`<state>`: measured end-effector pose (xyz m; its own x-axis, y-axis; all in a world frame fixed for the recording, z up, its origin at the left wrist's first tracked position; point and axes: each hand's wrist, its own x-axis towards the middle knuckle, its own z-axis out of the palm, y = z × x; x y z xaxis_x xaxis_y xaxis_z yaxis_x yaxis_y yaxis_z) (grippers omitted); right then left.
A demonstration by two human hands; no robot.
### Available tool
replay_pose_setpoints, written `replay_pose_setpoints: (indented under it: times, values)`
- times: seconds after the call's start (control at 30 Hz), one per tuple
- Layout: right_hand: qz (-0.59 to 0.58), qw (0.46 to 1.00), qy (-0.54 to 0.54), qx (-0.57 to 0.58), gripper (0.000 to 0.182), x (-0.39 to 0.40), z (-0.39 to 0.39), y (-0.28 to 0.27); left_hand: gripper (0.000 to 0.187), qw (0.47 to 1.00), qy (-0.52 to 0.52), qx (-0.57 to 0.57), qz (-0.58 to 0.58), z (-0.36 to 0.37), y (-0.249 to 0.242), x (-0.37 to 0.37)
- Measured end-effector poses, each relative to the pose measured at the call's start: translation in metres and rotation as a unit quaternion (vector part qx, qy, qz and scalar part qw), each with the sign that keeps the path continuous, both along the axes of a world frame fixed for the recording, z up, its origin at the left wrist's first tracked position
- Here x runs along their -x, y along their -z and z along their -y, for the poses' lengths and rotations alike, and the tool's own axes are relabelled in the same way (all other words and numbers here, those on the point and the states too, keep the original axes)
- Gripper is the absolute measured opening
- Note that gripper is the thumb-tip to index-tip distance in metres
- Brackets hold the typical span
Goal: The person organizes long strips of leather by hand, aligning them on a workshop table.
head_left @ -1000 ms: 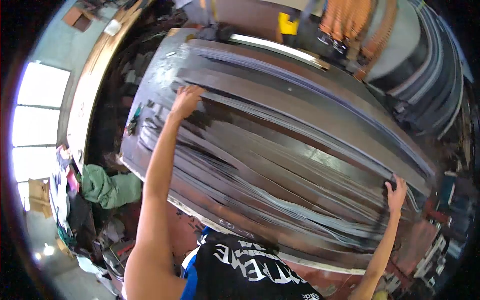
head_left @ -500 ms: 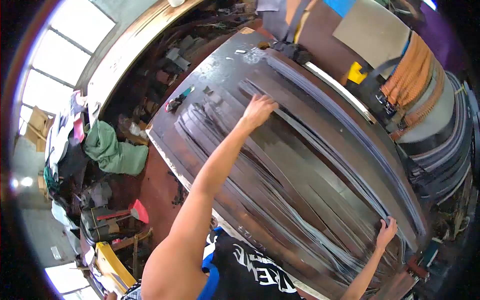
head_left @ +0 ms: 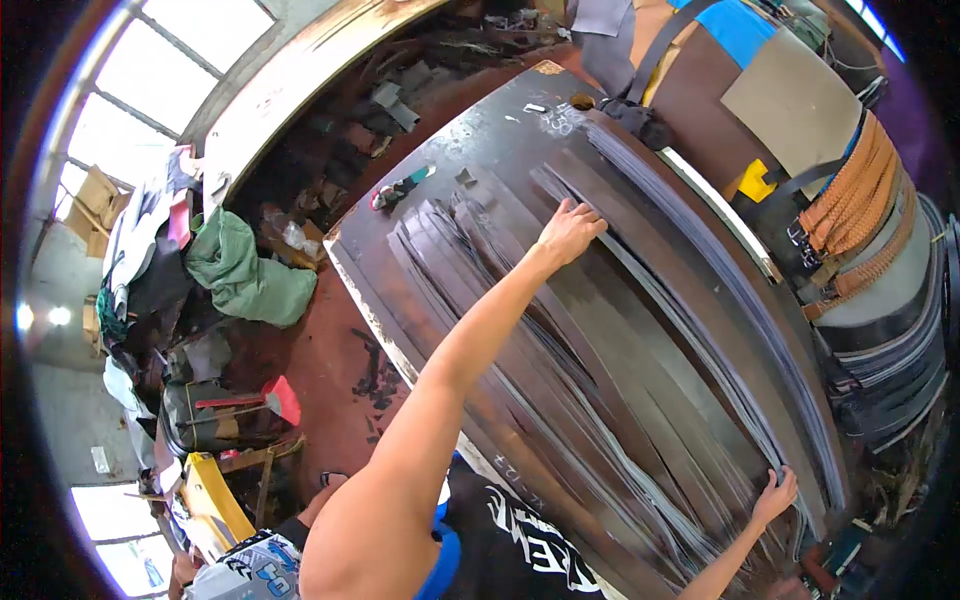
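Long thin dark strips (head_left: 690, 340) lie in bundles across a dark brown table (head_left: 490, 130). My left hand (head_left: 570, 232) is near the far end of a middle bundle, its curled fingers closed on the strips' edge. At the near right end of the same bundle, my right hand (head_left: 776, 495) pinches the strips between thumb and fingers. Beyond it runs a thicker grey-blue bundle (head_left: 720, 240). Looser strips (head_left: 600, 450) spread nearer my body. A small tool with a teal part (head_left: 405, 187) rests at the table's left side.
Orange braided belts (head_left: 855, 215) and a coil of dark straps (head_left: 890, 390) stand at the right. A pale metal bar (head_left: 720, 212) lies along the far side. A green sack (head_left: 255, 280) and a red dustpan (head_left: 283, 400) are at left. Another person's arm shows at lower left.
The view has shifted, so the table appears a little further right. Both hands keep nearly the same places on the strips. More of another person shows at lower left.
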<state>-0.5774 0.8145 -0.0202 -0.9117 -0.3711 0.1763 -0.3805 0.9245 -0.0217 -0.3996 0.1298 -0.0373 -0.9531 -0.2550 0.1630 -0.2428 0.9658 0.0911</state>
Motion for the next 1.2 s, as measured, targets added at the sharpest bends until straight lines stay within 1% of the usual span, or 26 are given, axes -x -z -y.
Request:
replay_pose_setpoints:
  times: [0.13,0.17,0.27,0.3,0.37,0.43,0.47,0.53,0.6,0.67,0.73,0.8,0.83,0.87,0.93,1.0,1.07,1.1,1.13,1.17,1.2]
  values:
    - [-0.026,1.000,-0.011,-0.002,0.029,0.007,-0.017,0.012,0.033,1.000,0.005,-0.008,0.007,-0.004,-0.001,0.002]
    - [-0.020,1.000,-0.014,-0.002,0.029,0.009,-0.022,0.013,0.033,1.000,0.011,0.007,-0.013,-0.005,0.000,0.002]
    - [-0.013,1.000,-0.001,-0.009,0.029,0.008,-0.018,0.014,0.031,0.999,0.017,0.020,-0.042,-0.002,0.005,0.000]
    - [-0.022,1.000,0.005,0.003,0.029,0.007,-0.015,0.014,0.030,0.998,0.018,0.016,-0.051,-0.004,0.004,0.001]
    - [-0.033,0.999,0.015,0.012,0.029,0.003,-0.010,0.014,0.030,0.999,0.006,0.008,-0.035,-0.005,0.001,0.001]
    - [-0.101,0.994,0.048,0.022,0.027,-0.006,0.007,0.013,0.030,1.000,-0.006,0.011,-0.015,-0.003,-0.003,0.001]
    - [-0.104,0.993,0.050,0.019,0.027,-0.008,0.014,0.013,0.030,1.000,-0.004,0.008,-0.019,-0.004,-0.004,0.001]
    - [-0.079,0.993,0.015,0.092,0.026,-0.015,0.028,0.014,0.032,0.999,-0.026,0.028,-0.026,-0.007,-0.007,0.001]
    - [0.024,0.989,-0.057,0.133,0.020,-0.030,0.063,0.008,0.028,0.998,-0.028,0.031,-0.046,-0.006,-0.002,0.003]
    - [0.126,0.964,-0.117,0.202,0.016,-0.050,0.111,-0.008,0.027,0.997,-0.020,0.020,-0.072,-0.005,0.002,0.004]
    - [0.119,0.957,-0.185,0.191,0.021,-0.059,0.143,-0.009,0.026,0.996,-0.013,0.013,-0.085,-0.007,0.003,0.004]
    - [0.123,0.962,-0.153,0.191,0.027,-0.065,0.164,-0.012,0.023,0.991,-0.014,0.017,-0.129,-0.006,0.008,0.002]
    - [0.095,0.970,-0.143,0.174,0.031,-0.064,0.166,-0.006,0.021,0.992,-0.018,0.037,-0.115,-0.005,0.008,0.002]
    - [0.092,0.969,-0.148,0.175,0.031,-0.063,0.168,-0.005,0.021,0.992,-0.022,0.039,-0.119,-0.005,0.007,0.002]
    - [0.106,0.971,-0.107,0.185,0.030,-0.061,0.172,-0.006,0.022,0.995,-0.022,0.043,-0.089,-0.005,0.002,0.002]
    - [0.103,0.971,-0.113,0.183,0.029,-0.062,0.175,-0.006,0.021,0.995,-0.028,0.054,-0.084,-0.011,-0.006,0.004]
    - [0.099,0.972,-0.115,0.179,0.028,-0.063,0.177,-0.006,0.029,0.996,-0.068,0.025,-0.052,-0.021,-0.017,0.006]
    - [0.111,0.972,-0.111,0.172,0.027,-0.064,0.180,-0.009,0.025,0.995,-0.069,0.028,-0.064,-0.029,-0.023,0.007]
    - [0.123,0.973,-0.105,0.165,0.025,-0.066,0.182,-0.009,0.024,0.997,-0.064,-0.020,-0.028,-0.041,-0.030,0.008]
    - [0.126,0.972,-0.103,0.170,0.023,-0.065,0.182,-0.007,0.026,0.989,-0.060,-0.103,0.090,-0.053,-0.038,0.015]
    - [0.122,0.973,-0.098,0.170,0.023,-0.061,0.182,-0.002,0.029,0.960,-0.054,-0.181,0.207,-0.064,-0.046,0.020]
